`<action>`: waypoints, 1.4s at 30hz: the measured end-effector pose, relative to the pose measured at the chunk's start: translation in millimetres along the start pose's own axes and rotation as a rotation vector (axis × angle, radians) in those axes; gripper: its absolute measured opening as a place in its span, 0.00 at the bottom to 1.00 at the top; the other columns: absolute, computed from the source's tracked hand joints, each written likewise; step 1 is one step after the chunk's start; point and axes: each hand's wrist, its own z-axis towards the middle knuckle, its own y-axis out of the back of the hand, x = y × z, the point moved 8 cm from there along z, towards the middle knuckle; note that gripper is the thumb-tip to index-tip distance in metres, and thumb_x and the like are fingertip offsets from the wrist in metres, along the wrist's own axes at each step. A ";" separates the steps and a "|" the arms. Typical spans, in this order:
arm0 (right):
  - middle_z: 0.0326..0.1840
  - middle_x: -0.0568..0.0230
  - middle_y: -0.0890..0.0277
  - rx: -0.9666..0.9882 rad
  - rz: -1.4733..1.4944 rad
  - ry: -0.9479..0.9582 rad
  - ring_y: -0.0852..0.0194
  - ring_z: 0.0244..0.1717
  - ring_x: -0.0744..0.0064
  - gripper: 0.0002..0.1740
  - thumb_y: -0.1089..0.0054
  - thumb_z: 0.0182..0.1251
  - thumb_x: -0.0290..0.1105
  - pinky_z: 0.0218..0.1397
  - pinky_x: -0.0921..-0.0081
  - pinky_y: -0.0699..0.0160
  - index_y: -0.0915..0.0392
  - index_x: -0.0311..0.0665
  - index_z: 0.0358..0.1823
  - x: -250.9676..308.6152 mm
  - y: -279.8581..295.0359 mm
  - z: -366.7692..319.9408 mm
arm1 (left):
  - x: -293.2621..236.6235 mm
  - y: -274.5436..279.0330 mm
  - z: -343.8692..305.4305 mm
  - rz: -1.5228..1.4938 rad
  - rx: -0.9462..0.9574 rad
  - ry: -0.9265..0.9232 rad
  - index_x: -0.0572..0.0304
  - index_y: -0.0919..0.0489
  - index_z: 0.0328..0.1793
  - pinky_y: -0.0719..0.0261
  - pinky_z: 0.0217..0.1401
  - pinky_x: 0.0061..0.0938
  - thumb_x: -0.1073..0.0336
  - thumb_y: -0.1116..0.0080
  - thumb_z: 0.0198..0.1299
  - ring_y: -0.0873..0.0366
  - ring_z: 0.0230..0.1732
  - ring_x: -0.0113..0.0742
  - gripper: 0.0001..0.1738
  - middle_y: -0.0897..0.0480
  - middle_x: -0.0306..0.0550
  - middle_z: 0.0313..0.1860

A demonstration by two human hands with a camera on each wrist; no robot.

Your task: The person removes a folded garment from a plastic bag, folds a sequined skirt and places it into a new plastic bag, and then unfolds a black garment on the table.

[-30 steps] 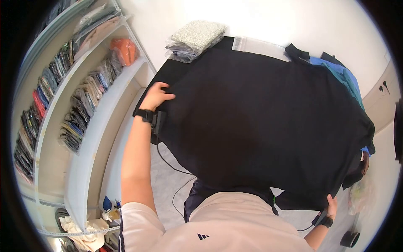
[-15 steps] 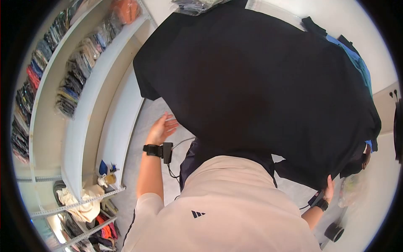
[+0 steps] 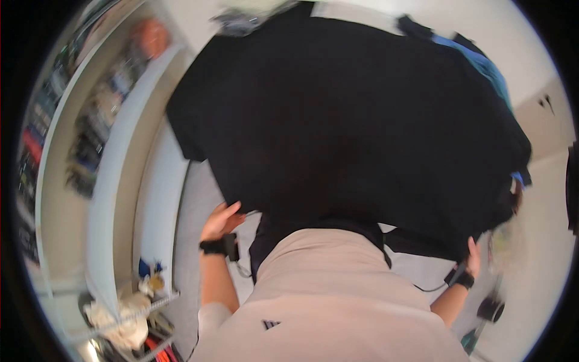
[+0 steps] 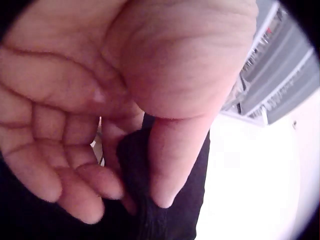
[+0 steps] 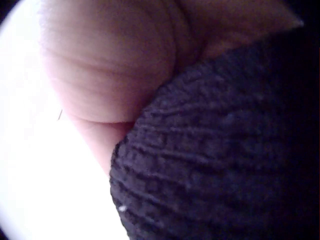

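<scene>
A large black garment lies spread over the table, its near edge at the person's waist. At its lower left edge is the left hand; in the left wrist view this hand pinches a fold of black cloth between thumb and index finger, the other fingers loosely bent. The right hand is at the garment's lower right corner. Ribbed black fabric fills much of the right wrist view, held against the palm of the right hand, whose fingertips are hidden behind it.
Shelves with bagged clothes stand on the left. A plastic-wrapped bundle sits at the table's back left. Blue and teal cloth shows beyond the garment's right side. Cables hang from both wrist cameras. A dark round object is at lower right.
The left hand has moved from the garment's left side down to its lower left edge and pinches the cloth there. The right hand keeps its hold at the lower right. The head view has shifted.
</scene>
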 end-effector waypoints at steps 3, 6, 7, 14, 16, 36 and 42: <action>0.59 0.55 0.29 0.030 0.043 0.181 0.27 0.55 0.63 0.32 0.40 0.62 0.36 0.59 0.66 0.28 0.38 0.29 0.63 24.1 -19.0 -6.8 | -26.7 15.7 -8.6 -0.090 0.005 -0.187 0.65 0.29 0.56 0.26 0.55 0.39 0.63 0.43 0.61 0.23 0.52 0.40 0.20 0.21 0.47 0.52; 0.58 0.55 0.28 0.111 0.129 0.295 0.26 0.55 0.63 0.32 0.36 0.58 0.35 0.57 0.68 0.27 0.36 0.28 0.62 59.4 -54.8 -22.3 | -78.4 7.7 -29.3 -0.326 0.059 -0.487 0.67 0.27 0.55 0.27 0.60 0.38 0.60 0.47 0.63 0.24 0.55 0.41 0.19 0.21 0.50 0.54; 0.57 0.56 0.27 0.152 0.164 0.319 0.26 0.54 0.64 0.33 0.35 0.57 0.34 0.57 0.68 0.27 0.35 0.28 0.61 68.4 -61.6 -24.3 | -94.1 10.5 -35.7 -0.323 0.091 -0.569 0.67 0.27 0.56 0.27 0.60 0.38 0.59 0.48 0.64 0.24 0.56 0.41 0.20 0.22 0.51 0.54; 0.55 0.57 0.25 0.197 0.293 0.409 0.25 0.53 0.66 0.32 0.33 0.55 0.33 0.58 0.71 0.28 0.33 0.27 0.59 84.2 -71.8 -26.5 | -138.7 -4.2 -63.9 -0.503 0.244 -0.790 0.68 0.26 0.55 0.29 0.62 0.36 0.57 0.48 0.63 0.25 0.56 0.42 0.21 0.22 0.51 0.54; 0.55 0.57 0.26 0.204 0.312 0.432 0.25 0.53 0.66 0.32 0.33 0.55 0.33 0.59 0.71 0.29 0.33 0.27 0.59 93.5 -77.9 -31.3 | -142.1 -7.9 -60.7 -0.529 0.271 -0.783 0.68 0.25 0.54 0.28 0.62 0.35 0.58 0.48 0.63 0.25 0.56 0.41 0.21 0.22 0.52 0.54; 0.48 0.51 0.21 0.411 0.772 0.046 0.20 0.45 0.58 0.15 0.46 0.66 0.31 0.56 0.66 0.22 0.24 0.27 0.47 207.2 -175.6 109.3 | -286.5 -106.9 64.0 -0.614 0.247 -0.550 0.66 0.28 0.34 0.19 0.44 0.24 0.68 0.43 0.61 0.20 0.43 0.41 0.08 0.20 0.50 0.35; 0.43 0.59 0.20 0.047 0.501 0.175 0.21 0.42 0.65 0.11 0.44 0.65 0.31 0.51 0.74 0.22 0.23 0.30 0.43 192.1 -185.2 202.4 | -287.9 -99.7 183.8 -0.632 0.046 -0.343 0.69 0.31 0.43 0.20 0.51 0.32 0.67 0.49 0.64 0.22 0.52 0.49 0.10 0.21 0.57 0.45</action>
